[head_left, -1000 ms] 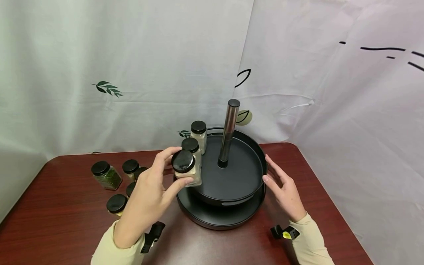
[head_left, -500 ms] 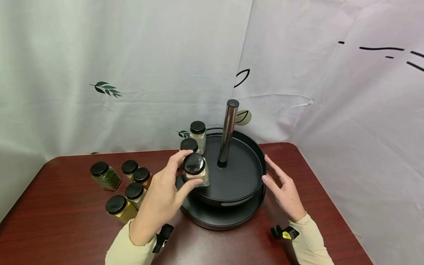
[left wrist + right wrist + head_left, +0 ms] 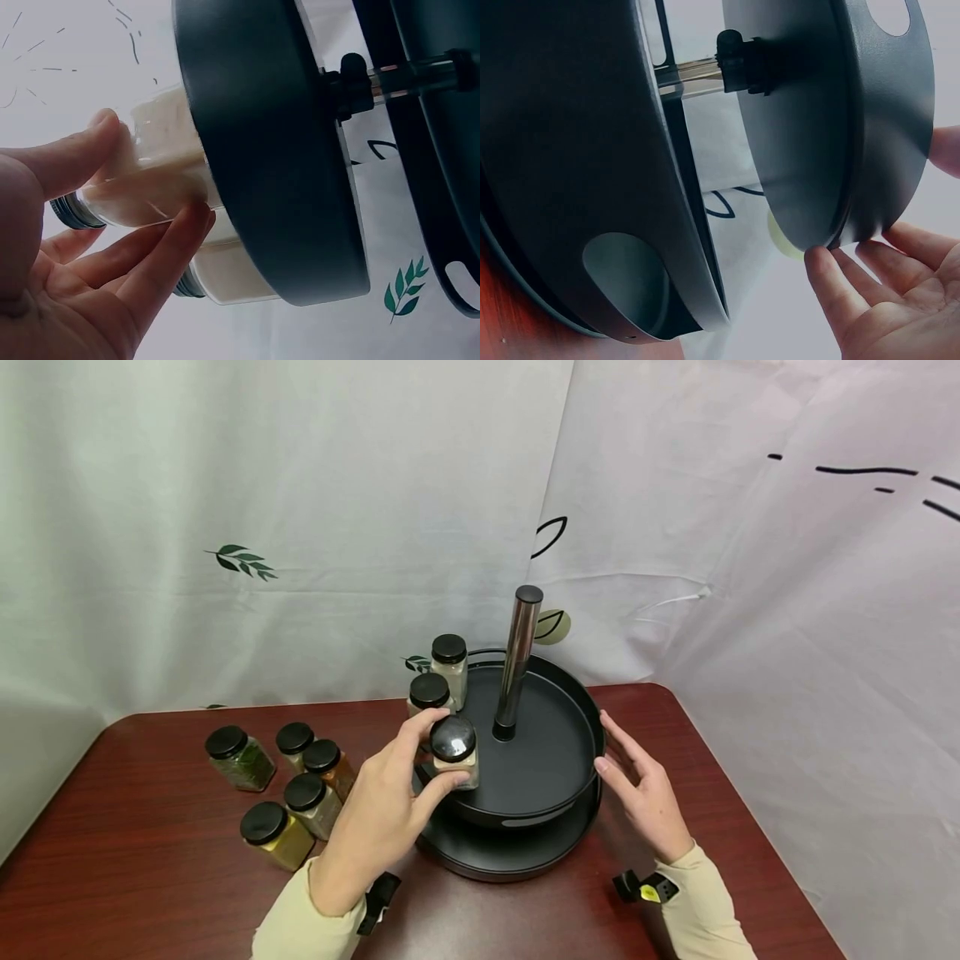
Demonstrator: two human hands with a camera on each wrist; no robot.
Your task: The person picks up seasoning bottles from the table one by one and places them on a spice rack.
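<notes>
Nearest the camera, a person's two forearms in cream sleeves (image 3: 311,927) reach across a reddish-brown table (image 3: 150,893), a black strap at each wrist. The left hand (image 3: 382,802) grips a black-lidded jar of pale powder (image 3: 454,764) between thumb and fingers, holding it upright at the left near side of a black round upper tray (image 3: 540,768); the rim hides the jar's base in the left wrist view, and whether it touches the tray's floor cannot be told. The right hand (image 3: 648,802) rests its fingers, loosely spread, against the tray's right rim, with the thumb set apart from them. Below sits a wider-showing lower tray (image 3: 502,865). On the left of the table, a yellow-filled jar (image 3: 281,841) lies nearest, with a pale-filled jar (image 3: 318,810), an orange-filled jar (image 3: 336,770), a small group's rear jar (image 3: 295,739) and a green-filled jar (image 3: 243,762) farther back. A metallic post (image 3: 516,668) rises from the upper tray, two pale jars (image 3: 452,677) standing at its left far side. Behind hangs a white, leaf-printed curtain (image 3: 337,468).
</notes>
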